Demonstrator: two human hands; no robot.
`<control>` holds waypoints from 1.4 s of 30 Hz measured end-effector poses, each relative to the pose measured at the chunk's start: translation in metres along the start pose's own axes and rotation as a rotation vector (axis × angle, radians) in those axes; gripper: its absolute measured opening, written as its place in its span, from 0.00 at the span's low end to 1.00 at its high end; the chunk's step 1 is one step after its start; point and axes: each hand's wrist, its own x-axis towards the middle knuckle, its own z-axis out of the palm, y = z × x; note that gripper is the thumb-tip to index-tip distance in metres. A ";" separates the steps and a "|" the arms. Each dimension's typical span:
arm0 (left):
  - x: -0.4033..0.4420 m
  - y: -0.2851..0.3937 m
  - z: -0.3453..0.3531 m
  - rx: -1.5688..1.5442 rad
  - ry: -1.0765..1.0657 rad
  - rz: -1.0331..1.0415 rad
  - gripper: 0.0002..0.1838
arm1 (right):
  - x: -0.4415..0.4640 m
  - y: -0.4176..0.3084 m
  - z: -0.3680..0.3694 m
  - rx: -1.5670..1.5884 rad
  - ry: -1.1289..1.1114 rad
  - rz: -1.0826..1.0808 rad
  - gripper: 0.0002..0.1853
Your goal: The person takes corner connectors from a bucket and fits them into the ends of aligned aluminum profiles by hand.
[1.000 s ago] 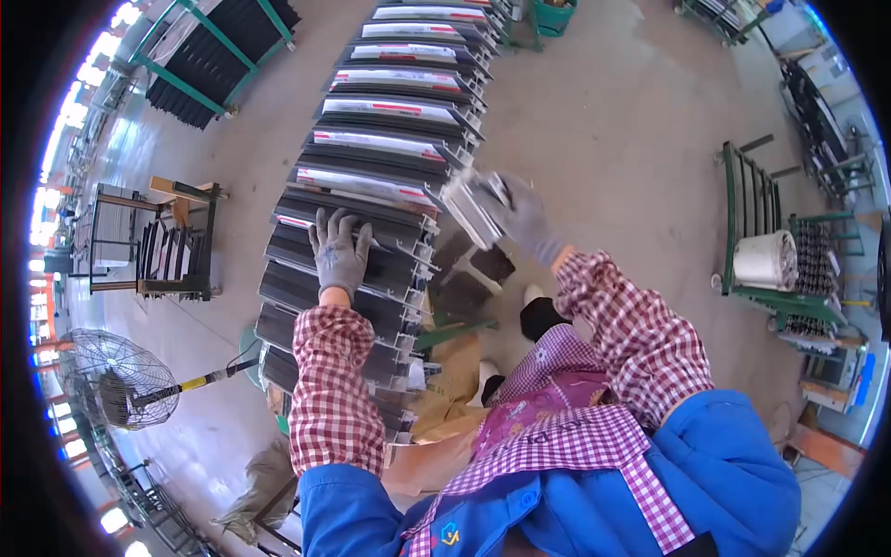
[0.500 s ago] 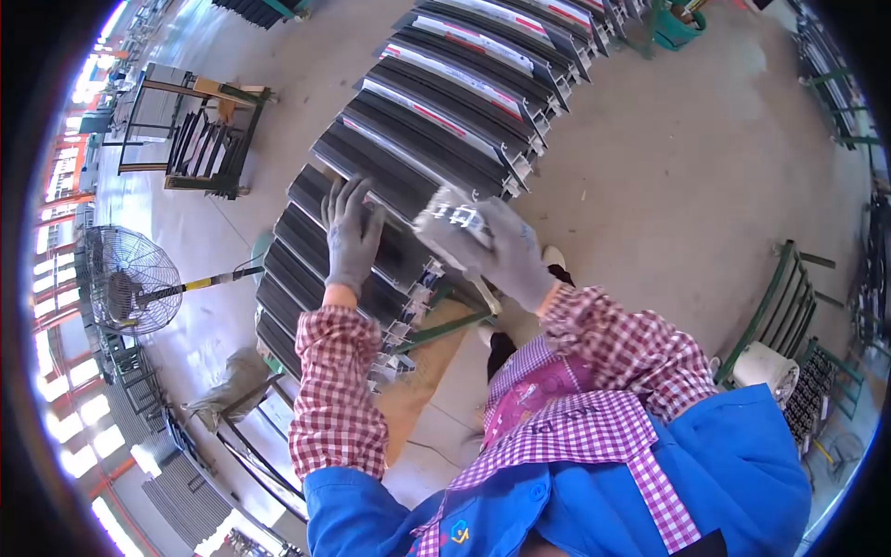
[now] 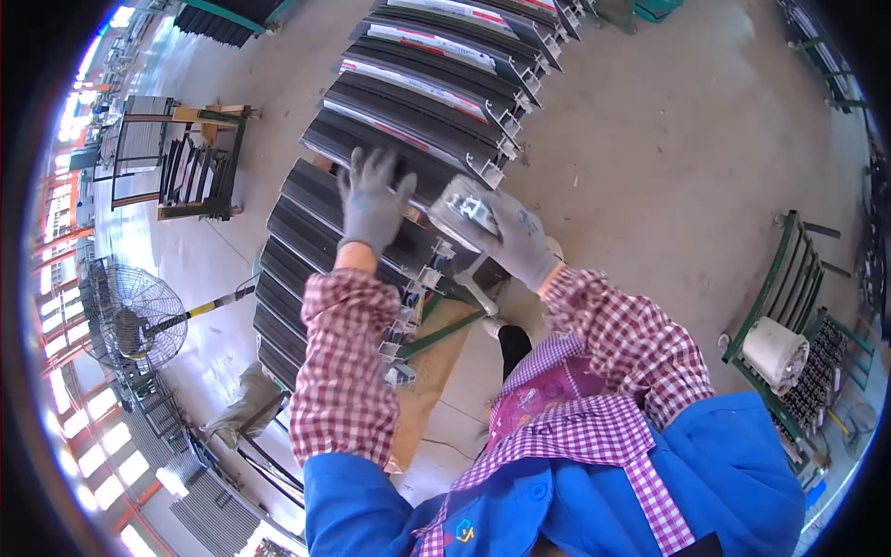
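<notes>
Compared with a second ago, the left hand [image 3: 374, 202] and the right hand [image 3: 518, 237] are now standing closer together; the pale block [image 3: 453, 212], gripped in the right hand, is hovering beside the silvery profile ends [image 3: 430, 278]; an open step is now showing near the left hand, between the nearer dark profiles [image 3: 306, 206] and the farther ones, so the work is centring on that break in the row; the left hand is spreading its fingers over the profiles there, though blur is keeping me from telling whether it is pressing or only hovering; the right hand is curling firmly around the block's side.

The profiles are lying side by side as long, dark, ridged strips, looking smooth and faintly glossy; their cut ends are showing bright, metallic, hooked and channelled outlines; printed strips [image 3: 432, 48] in white and red are running along the farther ones; the block is looking squarish, its upper face blotching white and dark, its material too blurred to name; the gloves are looking knitted, grey and matte; the checked sleeves [image 3: 348, 357] are puffing in soft cloth folds; a brown sheet [image 3: 432, 381], flat and papery, is lying beyond the profile ends, near a green bar [image 3: 436, 330].
</notes>
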 end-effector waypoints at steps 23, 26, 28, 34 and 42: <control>0.085 0.008 0.023 -0.071 -0.018 -0.070 0.28 | 0.041 0.059 -0.048 0.003 -0.013 0.055 0.21; 0.076 0.011 0.015 -0.081 -0.061 -0.072 0.27 | 0.049 0.045 -0.068 0.069 -0.042 0.070 0.19; 0.068 0.010 0.013 -0.056 -0.064 -0.070 0.26 | 0.065 0.014 -0.078 0.159 -0.007 0.028 0.19; 0.073 0.013 0.001 -0.026 -0.100 -0.129 0.26 | 0.031 0.075 -0.057 -0.061 -0.118 0.109 0.20; 0.164 0.038 0.028 -0.023 -0.026 -0.056 0.31 | 0.128 0.041 -0.097 0.107 0.059 -0.001 0.23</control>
